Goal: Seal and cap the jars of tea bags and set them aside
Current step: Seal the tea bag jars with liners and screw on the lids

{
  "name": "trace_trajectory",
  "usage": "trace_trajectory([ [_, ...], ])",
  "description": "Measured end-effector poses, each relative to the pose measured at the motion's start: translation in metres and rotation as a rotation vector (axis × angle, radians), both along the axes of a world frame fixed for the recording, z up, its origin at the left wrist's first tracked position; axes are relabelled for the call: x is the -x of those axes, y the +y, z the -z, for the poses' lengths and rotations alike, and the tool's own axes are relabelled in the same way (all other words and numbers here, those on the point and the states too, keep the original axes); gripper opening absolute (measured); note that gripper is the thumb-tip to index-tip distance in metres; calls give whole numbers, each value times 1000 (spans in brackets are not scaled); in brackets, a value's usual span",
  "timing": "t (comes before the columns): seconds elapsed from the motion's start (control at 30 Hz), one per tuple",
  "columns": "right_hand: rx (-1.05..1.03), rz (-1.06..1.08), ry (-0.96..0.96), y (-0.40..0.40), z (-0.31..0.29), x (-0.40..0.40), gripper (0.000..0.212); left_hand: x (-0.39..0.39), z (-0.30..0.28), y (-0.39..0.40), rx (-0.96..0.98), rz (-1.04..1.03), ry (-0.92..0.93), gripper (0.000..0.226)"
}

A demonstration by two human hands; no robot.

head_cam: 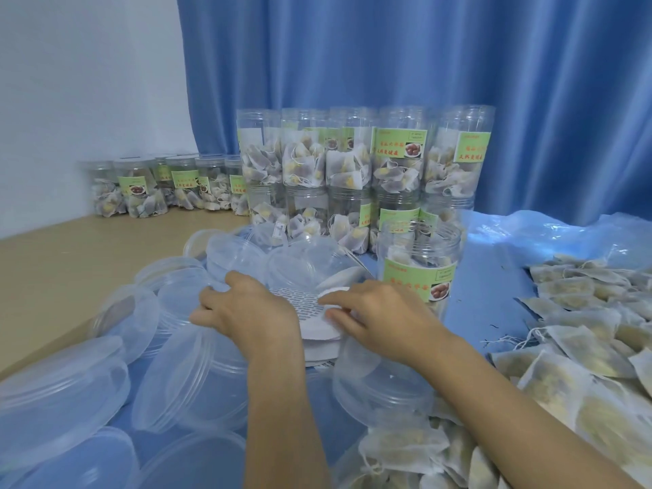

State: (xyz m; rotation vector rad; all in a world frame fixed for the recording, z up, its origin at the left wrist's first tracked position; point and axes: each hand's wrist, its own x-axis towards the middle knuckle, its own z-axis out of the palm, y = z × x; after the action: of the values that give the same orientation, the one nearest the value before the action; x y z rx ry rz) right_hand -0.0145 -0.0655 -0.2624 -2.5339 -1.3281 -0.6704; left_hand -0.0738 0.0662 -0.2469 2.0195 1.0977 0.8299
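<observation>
We work at a tan table (53,262) whose right part lies under a blue plastic sheet (501,277), with a white wall (88,72) to the left and a blue curtain (388,58) hanging behind. Clear lids (197,379) lie heaped across the near left, and loose tea bags (582,347) are piled on the right. At the back, filled jars (352,160) stand stacked in two tiers in front of the curtain, and a lower row of jars (148,188) stands near the wall. One open jar of tea bags (420,266) stands just beside our right hand, uncapped.

Both our arms reach forward to a stack of white seal discs (317,333) among the lids. Our left hand (247,308) rests on the stack's left edge with fingers curled over it. Our right hand (381,315) pinches the edge of the top disc (310,301), which carries printed rows, fingers close together.
</observation>
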Motion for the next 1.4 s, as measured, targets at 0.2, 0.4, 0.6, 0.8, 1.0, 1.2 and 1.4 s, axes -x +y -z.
trace_trajectory([
  [0.2, -28, 16, 15, 9, 10, 5, 53, 2, -5, -8, -151, -92, -566, 61],
  [0.4, -25, 52, 4, 17, 13, 2, 42, 4, -20, -6, 205, -100, -950, 55],
  [0.6, -202, 129, -267, 19, 7, 7, 27, 10, -18, 6, 365, -236, -984, 39],
  [0.8, -721, 153, -191, 8, -7, 7, 11, 8, -20, 9, 504, -131, -1178, 31],
  [1.0, -1208, -52, 529, 5, -38, 21, 22, 2, -19, 6, 588, 68, -1156, 26],
  [1.2, -891, 127, 105, 5, -43, 26, 15, -2, -24, -12, 729, 400, -1085, 14],
  [1.4, -830, 262, 32, 1, -44, 22, 21, -3, -26, -23, 900, 691, -958, 31],
])
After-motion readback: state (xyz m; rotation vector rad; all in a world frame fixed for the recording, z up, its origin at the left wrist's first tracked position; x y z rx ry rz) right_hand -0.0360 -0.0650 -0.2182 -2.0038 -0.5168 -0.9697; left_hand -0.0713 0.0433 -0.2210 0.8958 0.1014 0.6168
